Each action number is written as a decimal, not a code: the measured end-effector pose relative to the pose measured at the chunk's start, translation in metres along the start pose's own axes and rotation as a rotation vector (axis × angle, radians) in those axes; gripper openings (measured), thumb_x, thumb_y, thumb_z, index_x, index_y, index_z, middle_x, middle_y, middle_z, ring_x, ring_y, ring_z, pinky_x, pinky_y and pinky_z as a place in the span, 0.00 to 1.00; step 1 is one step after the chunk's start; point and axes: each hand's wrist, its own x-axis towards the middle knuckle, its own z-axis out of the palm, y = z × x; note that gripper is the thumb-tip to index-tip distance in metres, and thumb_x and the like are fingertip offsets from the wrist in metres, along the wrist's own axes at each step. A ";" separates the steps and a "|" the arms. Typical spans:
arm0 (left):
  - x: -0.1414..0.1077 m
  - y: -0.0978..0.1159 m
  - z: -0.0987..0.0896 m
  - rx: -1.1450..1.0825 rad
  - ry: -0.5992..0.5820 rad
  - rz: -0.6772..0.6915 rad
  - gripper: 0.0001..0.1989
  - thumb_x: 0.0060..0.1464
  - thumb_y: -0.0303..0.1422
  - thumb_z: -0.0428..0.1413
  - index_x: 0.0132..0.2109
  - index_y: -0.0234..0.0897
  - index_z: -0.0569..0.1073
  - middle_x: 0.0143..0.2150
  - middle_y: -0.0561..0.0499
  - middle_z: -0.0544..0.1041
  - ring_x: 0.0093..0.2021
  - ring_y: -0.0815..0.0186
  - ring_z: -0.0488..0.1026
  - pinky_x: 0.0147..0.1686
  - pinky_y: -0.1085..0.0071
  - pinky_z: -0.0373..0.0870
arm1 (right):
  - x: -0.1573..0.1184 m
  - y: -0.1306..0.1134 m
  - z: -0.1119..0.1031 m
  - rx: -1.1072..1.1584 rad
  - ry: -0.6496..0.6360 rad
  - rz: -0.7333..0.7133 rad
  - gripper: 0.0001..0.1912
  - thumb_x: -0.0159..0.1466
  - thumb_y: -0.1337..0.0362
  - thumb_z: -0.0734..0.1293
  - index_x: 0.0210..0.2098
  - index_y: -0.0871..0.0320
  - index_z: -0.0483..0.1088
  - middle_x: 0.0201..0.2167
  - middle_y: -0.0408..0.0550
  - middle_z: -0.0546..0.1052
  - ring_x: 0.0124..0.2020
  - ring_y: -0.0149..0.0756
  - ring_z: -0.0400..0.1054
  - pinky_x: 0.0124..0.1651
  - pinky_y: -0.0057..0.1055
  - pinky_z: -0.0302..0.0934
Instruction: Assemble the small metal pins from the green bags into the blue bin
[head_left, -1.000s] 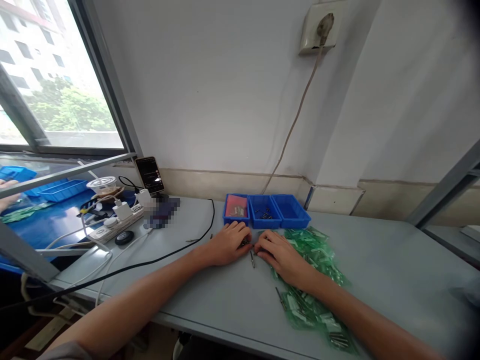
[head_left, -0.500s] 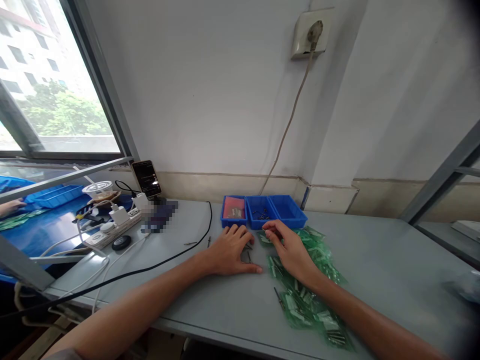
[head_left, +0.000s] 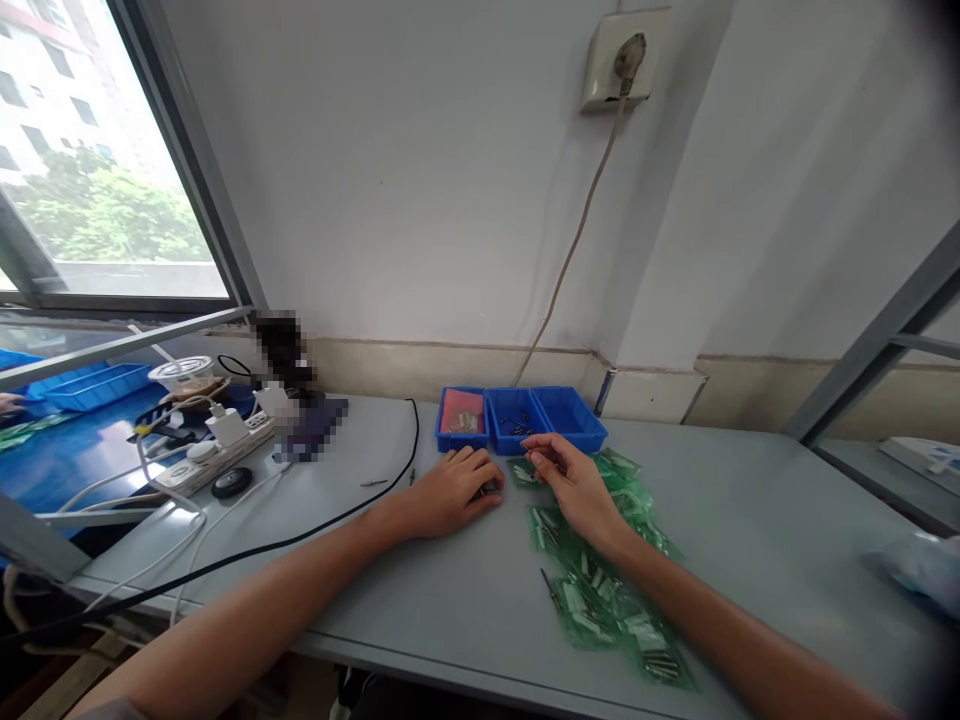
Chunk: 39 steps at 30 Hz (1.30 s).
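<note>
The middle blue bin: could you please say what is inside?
Small dark pieces lie in the middle blue bin; anything beneath them or behind its front wall is hidden.

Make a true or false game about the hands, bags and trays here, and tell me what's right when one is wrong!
1. The green bags lie nearer the right hand than the left hand. True.
2. The left hand and right hand are touching each other. False: there is a gap between them.
3. A pink packet is in the leftmost blue tray of the three by the wall. True.
4. The green bags are all inside that tray. False: they lie on the grey table.
5. A plug is in the wall socket. True.
</note>
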 end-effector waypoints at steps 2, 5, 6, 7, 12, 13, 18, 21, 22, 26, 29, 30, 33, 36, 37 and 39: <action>0.000 -0.001 0.000 -0.008 0.002 0.004 0.10 0.76 0.41 0.51 0.53 0.42 0.72 0.51 0.48 0.73 0.50 0.58 0.68 0.53 0.61 0.65 | 0.000 -0.003 -0.001 0.014 0.007 -0.018 0.14 0.69 0.53 0.68 0.48 0.55 0.77 0.42 0.50 0.80 0.42 0.42 0.73 0.49 0.41 0.69; 0.000 0.000 -0.001 -0.012 0.001 0.005 0.10 0.76 0.41 0.51 0.54 0.42 0.71 0.51 0.48 0.73 0.50 0.58 0.68 0.53 0.61 0.66 | 0.000 -0.008 -0.001 0.009 0.024 -0.038 0.12 0.67 0.54 0.71 0.45 0.55 0.77 0.42 0.49 0.80 0.42 0.42 0.73 0.51 0.40 0.69; 0.000 0.000 -0.002 -0.011 0.001 0.004 0.10 0.76 0.40 0.51 0.54 0.41 0.71 0.51 0.48 0.73 0.50 0.58 0.68 0.53 0.62 0.66 | -0.001 -0.008 -0.001 0.017 0.022 -0.035 0.12 0.67 0.54 0.71 0.44 0.55 0.77 0.40 0.49 0.80 0.41 0.41 0.72 0.49 0.39 0.69; -0.001 0.000 -0.002 -0.009 0.000 0.003 0.10 0.76 0.40 0.52 0.54 0.41 0.71 0.51 0.47 0.73 0.50 0.58 0.68 0.53 0.62 0.66 | -0.001 -0.008 -0.001 0.033 0.014 -0.026 0.13 0.68 0.53 0.71 0.44 0.55 0.77 0.39 0.48 0.80 0.39 0.40 0.72 0.46 0.38 0.69; -0.001 0.001 -0.003 0.000 0.004 -0.012 0.10 0.75 0.40 0.53 0.55 0.41 0.72 0.52 0.47 0.72 0.51 0.57 0.68 0.53 0.61 0.65 | 0.000 -0.001 0.001 0.163 -0.075 0.027 0.17 0.72 0.48 0.66 0.47 0.56 0.76 0.38 0.46 0.78 0.30 0.34 0.68 0.37 0.34 0.66; 0.000 0.001 -0.003 0.000 0.006 -0.015 0.10 0.75 0.40 0.54 0.55 0.41 0.72 0.53 0.47 0.72 0.51 0.57 0.68 0.53 0.61 0.65 | 0.000 0.000 0.002 0.177 -0.089 0.033 0.18 0.72 0.48 0.66 0.47 0.56 0.76 0.39 0.46 0.78 0.30 0.34 0.67 0.36 0.34 0.66; 0.000 0.002 -0.002 -0.002 0.011 -0.021 0.09 0.74 0.40 0.54 0.54 0.41 0.71 0.53 0.47 0.72 0.51 0.57 0.68 0.53 0.61 0.65 | 0.000 -0.005 0.001 0.203 -0.098 0.085 0.21 0.71 0.44 0.67 0.44 0.57 0.77 0.35 0.45 0.75 0.29 0.33 0.65 0.35 0.32 0.62; 0.000 0.002 -0.002 0.016 0.008 -0.029 0.10 0.74 0.40 0.55 0.55 0.41 0.71 0.52 0.47 0.72 0.51 0.57 0.68 0.53 0.60 0.65 | -0.001 -0.010 0.000 0.225 -0.085 0.117 0.23 0.69 0.42 0.68 0.39 0.56 0.75 0.33 0.44 0.74 0.29 0.33 0.64 0.35 0.32 0.61; 0.000 0.002 -0.001 0.021 0.009 -0.030 0.10 0.74 0.40 0.55 0.55 0.41 0.71 0.52 0.47 0.72 0.52 0.57 0.68 0.53 0.60 0.65 | -0.001 -0.011 0.000 0.236 -0.084 0.133 0.23 0.69 0.41 0.68 0.37 0.56 0.74 0.32 0.44 0.73 0.29 0.33 0.64 0.34 0.32 0.61; 0.000 0.002 -0.001 0.028 0.012 -0.025 0.10 0.75 0.40 0.54 0.55 0.41 0.71 0.53 0.47 0.72 0.52 0.56 0.68 0.53 0.60 0.65 | -0.002 -0.010 0.001 0.255 -0.088 0.180 0.24 0.67 0.39 0.69 0.35 0.55 0.72 0.31 0.43 0.72 0.28 0.33 0.63 0.33 0.31 0.60; 0.000 0.002 0.000 0.032 0.011 -0.027 0.11 0.75 0.41 0.53 0.55 0.42 0.72 0.53 0.46 0.72 0.52 0.56 0.68 0.52 0.60 0.65 | -0.001 -0.006 0.002 0.247 -0.078 0.167 0.23 0.67 0.40 0.70 0.38 0.55 0.73 0.32 0.43 0.73 0.27 0.32 0.63 0.32 0.31 0.60; 0.000 0.001 0.000 0.035 0.011 -0.027 0.11 0.75 0.41 0.53 0.55 0.42 0.72 0.53 0.47 0.72 0.52 0.56 0.68 0.52 0.60 0.65 | -0.001 -0.004 0.002 0.246 -0.073 0.160 0.23 0.67 0.41 0.70 0.39 0.55 0.73 0.33 0.44 0.74 0.27 0.32 0.64 0.33 0.32 0.61; 0.000 0.001 0.000 0.038 0.016 -0.023 0.11 0.75 0.41 0.54 0.55 0.41 0.71 0.53 0.47 0.72 0.52 0.56 0.68 0.52 0.60 0.65 | 0.000 -0.001 0.002 0.231 -0.058 0.150 0.21 0.67 0.43 0.70 0.43 0.55 0.72 0.35 0.45 0.76 0.28 0.34 0.66 0.34 0.33 0.62; 0.000 0.001 0.000 0.036 0.018 -0.019 0.10 0.75 0.41 0.54 0.55 0.41 0.71 0.53 0.47 0.72 0.52 0.56 0.68 0.52 0.60 0.65 | 0.000 -0.001 0.001 0.176 -0.046 0.141 0.20 0.67 0.44 0.71 0.42 0.54 0.72 0.31 0.43 0.74 0.29 0.35 0.67 0.35 0.33 0.62; 0.000 0.001 0.000 0.035 0.017 -0.019 0.10 0.75 0.41 0.53 0.55 0.41 0.71 0.53 0.47 0.72 0.52 0.56 0.68 0.52 0.60 0.65 | 0.000 -0.001 0.001 0.157 -0.043 0.131 0.19 0.67 0.45 0.71 0.42 0.54 0.72 0.30 0.42 0.74 0.29 0.36 0.66 0.34 0.33 0.61; 0.000 0.001 0.000 0.036 0.018 -0.019 0.10 0.75 0.41 0.53 0.55 0.41 0.71 0.53 0.46 0.72 0.52 0.56 0.68 0.52 0.60 0.65 | -0.001 -0.003 0.000 0.131 -0.039 0.090 0.17 0.67 0.47 0.72 0.40 0.54 0.72 0.31 0.42 0.73 0.29 0.36 0.65 0.34 0.33 0.61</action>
